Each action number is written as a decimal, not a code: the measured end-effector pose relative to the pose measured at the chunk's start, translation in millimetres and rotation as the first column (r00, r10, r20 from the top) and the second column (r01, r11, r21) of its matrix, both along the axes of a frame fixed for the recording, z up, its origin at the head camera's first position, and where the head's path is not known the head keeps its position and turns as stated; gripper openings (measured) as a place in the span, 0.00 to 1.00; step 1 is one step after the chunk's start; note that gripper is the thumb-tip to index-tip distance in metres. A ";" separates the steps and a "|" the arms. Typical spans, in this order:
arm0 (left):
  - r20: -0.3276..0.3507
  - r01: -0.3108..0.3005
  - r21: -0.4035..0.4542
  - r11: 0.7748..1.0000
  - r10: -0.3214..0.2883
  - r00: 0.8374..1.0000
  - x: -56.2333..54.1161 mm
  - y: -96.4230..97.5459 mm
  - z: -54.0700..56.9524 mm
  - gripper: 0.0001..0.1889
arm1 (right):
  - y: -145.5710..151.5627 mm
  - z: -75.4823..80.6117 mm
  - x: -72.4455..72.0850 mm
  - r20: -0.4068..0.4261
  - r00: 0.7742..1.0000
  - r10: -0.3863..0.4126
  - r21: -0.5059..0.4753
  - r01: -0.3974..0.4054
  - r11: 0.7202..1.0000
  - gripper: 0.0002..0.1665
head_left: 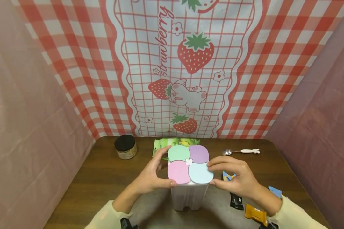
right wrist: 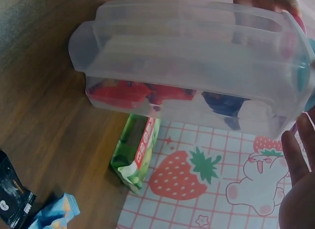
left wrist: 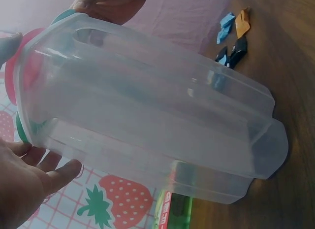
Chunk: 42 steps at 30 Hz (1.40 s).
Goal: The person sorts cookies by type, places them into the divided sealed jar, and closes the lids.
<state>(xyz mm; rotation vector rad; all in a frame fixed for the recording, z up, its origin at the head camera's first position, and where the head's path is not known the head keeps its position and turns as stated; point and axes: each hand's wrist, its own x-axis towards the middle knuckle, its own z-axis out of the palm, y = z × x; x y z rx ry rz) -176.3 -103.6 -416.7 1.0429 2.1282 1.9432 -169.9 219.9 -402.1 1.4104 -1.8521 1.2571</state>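
A tall translucent plastic storage container stands upright in front of me, with pink, mint, purple and pale blue petal lids on top. My left hand grips its upper left side, thumb at the front corner by the pink lid and fingers toward the back. On the opposite side, my right hand holds the edge by the pale blue lid with fingers and thumb. Through the wall in the right wrist view, red wrapped pieces and a dark blue one show inside one compartment.
Behind the container lies a green package. A black-lidded jar stands at the back left, and a white-handled spoon lies at the back right. Small black, orange and blue packets lie around my right forearm.
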 end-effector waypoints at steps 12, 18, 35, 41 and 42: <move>0.016 -0.045 -0.002 0.999 0.045 0.999 1.8 0.6 -0.4 0.55 | -6.9 4.9 2.0 -0.037 0.998 0.047 -0.061 -0.049 0.997 0.15; 0.012 -0.046 0.007 0.999 0.046 0.999 2.6 0.4 -0.1 0.54 | -13.9 9.6 3.5 -0.097 0.994 0.041 -0.088 -0.050 0.995 0.14; 0.059 -0.027 -0.015 1.000 0.027 0.998 8.3 1.9 6.3 0.55 | -14.3 23.3 0.2 -0.149 0.989 0.017 -0.074 -0.029 0.997 0.04; 0.078 -0.028 -0.042 0.999 0.031 0.996 8.3 1.2 8.9 0.55 | -4.6 29.9 0.8 -0.079 0.993 0.082 0.095 -0.075 0.993 0.21; 0.074 -0.027 -0.043 0.999 0.030 0.997 8.2 1.4 9.1 0.56 | -4.1 30.5 0.8 -0.081 0.993 0.086 0.107 -0.077 0.991 0.21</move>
